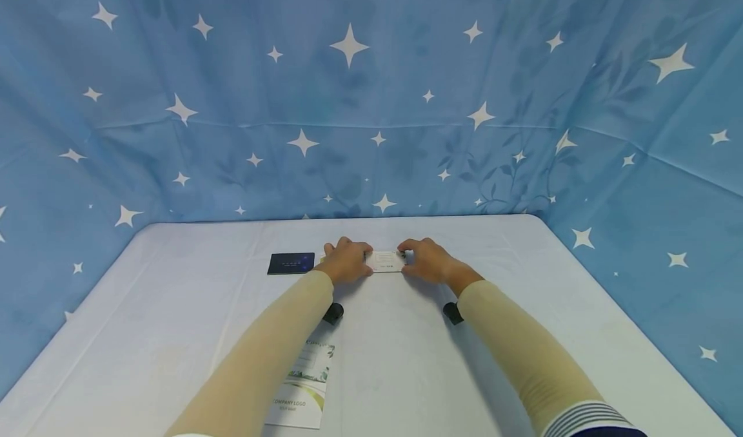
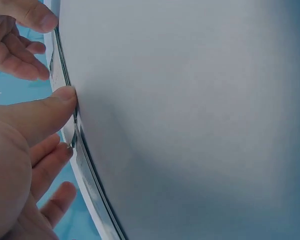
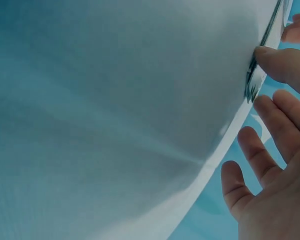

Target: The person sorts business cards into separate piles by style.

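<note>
A small stack of white business cards (image 1: 386, 262) with leafy corners lies flat near the table's far side. My left hand (image 1: 346, 261) pinches its left end between thumb and fingers. At the right end, my right hand (image 1: 427, 260) pinches it the same way. The left wrist view shows the left thumb (image 2: 64, 97) against the stack's near edge. From the right wrist, the right thumb (image 3: 270, 59) presses the near edge, with the other fingers spread. Left of the left hand sits a dark blue card stack (image 1: 291, 263). Another card between them is mostly hidden by that hand.
Under the left forearm, a card with green leaves (image 1: 316, 361) and a "COMPANY LOGO" card (image 1: 295, 403) lie partly covered. The white-clothed table (image 1: 395, 359) ends at a blue star-patterned curtain (image 1: 371, 166). Black wrist devices (image 1: 333, 313) sit below both wrists.
</note>
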Available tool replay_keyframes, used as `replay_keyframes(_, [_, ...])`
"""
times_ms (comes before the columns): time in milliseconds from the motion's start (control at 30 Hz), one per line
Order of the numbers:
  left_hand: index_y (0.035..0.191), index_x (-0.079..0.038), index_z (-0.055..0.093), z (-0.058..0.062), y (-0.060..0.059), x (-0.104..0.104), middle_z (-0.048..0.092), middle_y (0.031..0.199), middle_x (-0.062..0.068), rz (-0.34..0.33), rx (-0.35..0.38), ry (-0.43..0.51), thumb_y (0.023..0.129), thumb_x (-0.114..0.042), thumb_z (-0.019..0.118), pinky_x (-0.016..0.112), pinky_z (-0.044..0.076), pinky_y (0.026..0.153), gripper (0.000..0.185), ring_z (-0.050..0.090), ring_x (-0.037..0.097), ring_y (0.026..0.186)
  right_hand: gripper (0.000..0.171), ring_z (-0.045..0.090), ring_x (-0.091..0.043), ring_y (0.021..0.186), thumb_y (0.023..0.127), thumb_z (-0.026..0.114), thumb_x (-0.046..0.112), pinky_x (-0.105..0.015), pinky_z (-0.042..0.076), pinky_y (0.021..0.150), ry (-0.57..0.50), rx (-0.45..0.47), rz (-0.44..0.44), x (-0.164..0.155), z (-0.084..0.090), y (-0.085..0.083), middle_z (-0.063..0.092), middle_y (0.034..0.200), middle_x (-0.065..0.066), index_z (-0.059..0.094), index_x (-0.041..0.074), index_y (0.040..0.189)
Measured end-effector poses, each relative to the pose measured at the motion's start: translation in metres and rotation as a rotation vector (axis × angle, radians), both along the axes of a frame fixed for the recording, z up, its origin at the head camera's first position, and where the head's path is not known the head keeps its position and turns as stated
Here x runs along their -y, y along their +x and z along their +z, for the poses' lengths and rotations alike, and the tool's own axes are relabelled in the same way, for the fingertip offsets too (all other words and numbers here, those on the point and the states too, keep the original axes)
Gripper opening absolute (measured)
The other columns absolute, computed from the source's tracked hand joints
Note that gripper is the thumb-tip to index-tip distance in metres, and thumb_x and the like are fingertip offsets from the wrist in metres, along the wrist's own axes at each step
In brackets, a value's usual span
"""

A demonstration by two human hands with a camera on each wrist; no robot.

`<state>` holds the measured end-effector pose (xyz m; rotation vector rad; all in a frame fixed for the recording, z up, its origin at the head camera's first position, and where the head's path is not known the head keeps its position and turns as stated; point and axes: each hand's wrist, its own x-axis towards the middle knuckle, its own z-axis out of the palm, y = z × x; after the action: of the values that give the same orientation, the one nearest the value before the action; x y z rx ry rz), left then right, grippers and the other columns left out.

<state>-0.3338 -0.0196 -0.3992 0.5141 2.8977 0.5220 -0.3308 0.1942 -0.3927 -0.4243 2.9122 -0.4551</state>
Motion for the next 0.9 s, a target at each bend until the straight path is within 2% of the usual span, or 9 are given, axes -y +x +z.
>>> replay_keyframes(200, [0.143, -0.017, 0.058, 0.002, -0.003, -0.001, 0.06, 0.135, 0.002, -0.007, 0.039, -0.041, 0.094, -0.035, 0.071, 0.048, 0.024, 0.093, 0.053, 0.041, 0.026, 0.122, 0.052, 0.049, -0.033, 0.125, 0.095, 0.07, 0.021, -0.05, 0.035, 0.108, -0.024, 0.03, 0.024, -0.002, -0.003, -0.003, 0.055, 0.139, -0.016, 0.053, 0.011, 0.143])
replay_keyframes(600, [0.138, -0.015, 0.063, 0.012, -0.003, -0.001, 0.063, 0.132, 0.003, -0.026, 0.031, -0.064, 0.094, -0.034, 0.071, 0.049, 0.025, 0.094, 0.048, 0.043, 0.025, 0.118, 0.047, 0.047, -0.033, 0.126, 0.096, 0.07, 0.02, -0.053, 0.032, 0.109, -0.048, 0.059, -0.001, -0.003, -0.001, -0.007, 0.051, 0.143, -0.017, 0.056, 0.014, 0.14])
replay_keyframes(733, [0.138, -0.015, 0.063, 0.012, -0.004, 0.0, 0.063, 0.134, 0.003, -0.024, 0.029, -0.074, 0.094, -0.034, 0.072, 0.049, 0.024, 0.094, 0.049, 0.042, 0.025, 0.118, 0.046, 0.047, -0.034, 0.127, 0.096, 0.069, 0.021, -0.053, 0.031, 0.11, -0.039, 0.07, -0.007, -0.002, 0.0, -0.007, 0.051, 0.143, -0.017, 0.057, 0.014, 0.139])
replay_keyframes(900, [0.142, -0.016, 0.059, 0.008, -0.003, 0.002, 0.059, 0.138, 0.003, -0.014, 0.034, -0.043, 0.091, -0.035, 0.075, 0.049, 0.025, 0.093, 0.057, 0.041, 0.027, 0.122, 0.053, 0.044, -0.035, 0.132, 0.094, 0.071, 0.023, -0.054, 0.029, 0.111, -0.048, 0.081, -0.015, 0.0, 0.0, -0.004, 0.049, 0.146, -0.018, 0.054, 0.015, 0.144])
